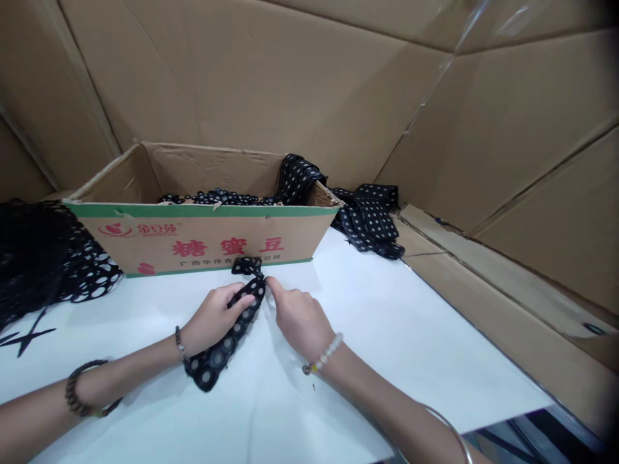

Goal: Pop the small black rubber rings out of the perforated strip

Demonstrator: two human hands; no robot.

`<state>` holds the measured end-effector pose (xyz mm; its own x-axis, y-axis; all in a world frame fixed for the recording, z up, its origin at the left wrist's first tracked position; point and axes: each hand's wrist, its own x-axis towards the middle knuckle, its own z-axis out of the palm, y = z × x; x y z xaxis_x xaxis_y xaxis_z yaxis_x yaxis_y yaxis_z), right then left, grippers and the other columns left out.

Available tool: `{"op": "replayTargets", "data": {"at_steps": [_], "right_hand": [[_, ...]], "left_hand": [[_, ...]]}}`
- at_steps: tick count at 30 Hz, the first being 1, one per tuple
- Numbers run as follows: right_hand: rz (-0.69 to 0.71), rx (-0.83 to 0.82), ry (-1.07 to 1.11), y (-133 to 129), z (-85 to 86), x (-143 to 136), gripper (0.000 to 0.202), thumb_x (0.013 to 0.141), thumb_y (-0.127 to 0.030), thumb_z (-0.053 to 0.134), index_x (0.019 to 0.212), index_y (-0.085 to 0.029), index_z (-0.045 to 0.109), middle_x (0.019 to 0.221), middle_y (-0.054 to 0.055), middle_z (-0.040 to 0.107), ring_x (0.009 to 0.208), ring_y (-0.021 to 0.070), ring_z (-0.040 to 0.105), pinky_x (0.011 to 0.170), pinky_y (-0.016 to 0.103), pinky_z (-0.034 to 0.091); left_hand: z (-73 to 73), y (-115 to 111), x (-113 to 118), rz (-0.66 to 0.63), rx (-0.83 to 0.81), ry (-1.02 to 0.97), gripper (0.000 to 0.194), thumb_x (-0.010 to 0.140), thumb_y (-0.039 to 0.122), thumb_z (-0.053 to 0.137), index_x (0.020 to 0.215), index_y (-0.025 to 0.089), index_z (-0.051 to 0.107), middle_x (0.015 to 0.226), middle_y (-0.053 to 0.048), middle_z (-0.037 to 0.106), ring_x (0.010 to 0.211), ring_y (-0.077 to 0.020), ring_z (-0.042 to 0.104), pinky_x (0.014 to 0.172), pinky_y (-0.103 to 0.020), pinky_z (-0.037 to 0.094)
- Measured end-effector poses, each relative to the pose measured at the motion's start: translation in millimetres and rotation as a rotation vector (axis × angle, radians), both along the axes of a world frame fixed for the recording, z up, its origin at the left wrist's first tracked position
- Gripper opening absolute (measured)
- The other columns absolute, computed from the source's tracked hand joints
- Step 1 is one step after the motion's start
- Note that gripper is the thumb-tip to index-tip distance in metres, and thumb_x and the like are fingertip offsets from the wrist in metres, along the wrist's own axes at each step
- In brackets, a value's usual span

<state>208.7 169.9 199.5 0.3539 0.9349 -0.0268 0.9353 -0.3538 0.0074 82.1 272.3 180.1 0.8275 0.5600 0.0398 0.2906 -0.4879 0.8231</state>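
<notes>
My left hand (215,316) is closed around a folded black fabric strip (226,345) with round pale dots, thumb on top. The strip slants over the white tabletop, its wide end towards me. Its far end narrows to a bunched, knot-like neck with a short dotted tail (245,265) beyond, in front of the box. At that neck, from the right, is my right hand (302,316), its index finger pointing at and touching the strip. Its other fingers are curled; the thumb and whatever lies under them are hidden.
A cardboard box (159,248) with a green rim holds more dotted black pieces. One bundle (300,177) hangs over its right corner. More dotted strips (370,219) lie to the right. Black holed netting (53,258) is heaped at left. Cardboard walls (290,84) surround the white tabletop (411,341).
</notes>
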Motion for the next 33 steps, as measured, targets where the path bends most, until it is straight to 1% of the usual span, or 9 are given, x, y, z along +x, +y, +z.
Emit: {"op": "replayTargets", "data": {"at_steps": [5, 8, 11, 13, 16, 20, 23, 29, 33], "right_hand": [[0.045, 0.057, 0.227, -2, 0.8, 20, 0.022, 0.085, -0.017, 0.026, 0.097, -0.022, 0.045, 0.070, 0.002, 0.057, 0.062, 0.0150, 0.053, 0.050, 0.021, 0.025], [0.035, 0.132, 0.352, -4, 2.4, 34, 0.024, 0.088, -0.023, 0.025, 0.099, -0.022, 0.046, 0.079, 0.002, 0.059, 0.070, 0.0144, 0.054, 0.058, 0.020, 0.031], [0.029, 0.131, 0.433, -9, 8.3, 47, 0.026, 0.089, -0.027, 0.025, 0.103, -0.022, 0.047, 0.087, 0.003, 0.059, 0.077, 0.0145, 0.053, 0.063, 0.021, 0.033], [0.038, 0.115, 0.496, -12, 14.3, 50, 0.025, 0.089, -0.030, 0.027, 0.104, -0.022, 0.046, 0.090, 0.003, 0.058, 0.080, 0.0143, 0.053, 0.065, 0.021, 0.034], [0.029, 0.142, 0.524, -14, 20.1, 41, 0.025, 0.090, -0.032, 0.026, 0.104, -0.020, 0.042, 0.082, 0.003, 0.057, 0.074, 0.0137, 0.052, 0.062, 0.020, 0.034], [0.169, 0.086, 0.375, -13, 13.1, 16, 0.023, 0.091, -0.027, 0.021, 0.102, -0.017, 0.039, 0.067, 0.002, 0.053, 0.060, 0.0129, 0.049, 0.052, 0.021, 0.027], [0.218, 0.037, 0.206, -10, 3.3, 7, 0.019, 0.091, -0.023, 0.022, 0.097, -0.017, 0.038, 0.063, 0.001, 0.052, 0.055, 0.0132, 0.047, 0.048, 0.023, 0.022], [0.179, -0.003, 0.056, -6, -2.7, 0, 0.017, 0.085, -0.015, 0.027, 0.096, -0.018, 0.040, 0.062, 0.002, 0.054, 0.055, 0.0166, 0.051, 0.045, 0.025, 0.018], [0.114, -0.044, -0.064, -1, -5.6, -21, 0.031, 0.077, -0.003, 0.030, 0.104, -0.015, 0.041, 0.063, 0.004, 0.056, 0.056, 0.0177, 0.054, 0.044, 0.025, 0.020]], "left_hand": [[1.5, 3, 2, -0.027, -0.083, 0.014, 0.029, 0.083, 0.038, 0.035, 0.067, 0.016, 0.047, 0.064, 0.003, 0.052, 0.061, -0.0117, 0.046, 0.057, -0.021, 0.036], [2.4, 3, 2, -0.037, -0.095, 0.011, 0.027, 0.083, 0.036, 0.035, 0.067, 0.016, 0.047, 0.064, 0.003, 0.050, 0.062, -0.0114, 0.045, 0.058, -0.021, 0.036], [2.2, 3, 3, -0.029, -0.126, 0.025, 0.028, 0.082, 0.036, 0.035, 0.067, 0.016, 0.046, 0.062, 0.003, 0.048, 0.060, -0.0109, 0.044, 0.056, -0.021, 0.035], [1.4, 2, 3, -0.004, -0.128, 0.031, 0.028, 0.082, 0.036, 0.035, 0.066, 0.016, 0.046, 0.061, 0.003, 0.046, 0.059, -0.0106, 0.043, 0.055, -0.020, 0.034], [0.4, 0, 3, 0.026, -0.133, 0.018, 0.028, 0.082, 0.036, 0.036, 0.065, 0.016, 0.046, 0.060, 0.003, 0.047, 0.058, -0.0104, 0.043, 0.054, -0.020, 0.034], [0.3, 0, 2, 0.020, -0.142, -0.004, 0.028, 0.082, 0.035, 0.035, 0.068, 0.016, 0.049, 0.064, 0.001, 0.052, 0.059, -0.0111, 0.046, 0.055, -0.021, 0.037], [0.6, 0, 2, 0.010, -0.131, 0.002, 0.028, 0.083, 0.035, 0.035, 0.072, 0.016, 0.052, 0.066, 0.001, 0.055, 0.061, -0.0115, 0.048, 0.057, -0.021, 0.038], [-1.2, -1, 1, 0.005, -0.019, -0.020, 0.027, 0.084, 0.032, 0.033, 0.071, 0.017, 0.050, 0.066, 0.001, 0.054, 0.061, -0.0117, 0.047, 0.058, -0.021, 0.037], [-3.9, -6, -1, 0.023, 0.135, 0.015, 0.026, 0.085, 0.029, 0.031, 0.065, 0.017, 0.042, 0.057, 0.002, 0.048, 0.054, -0.0116, 0.042, 0.054, -0.022, 0.033]]}}
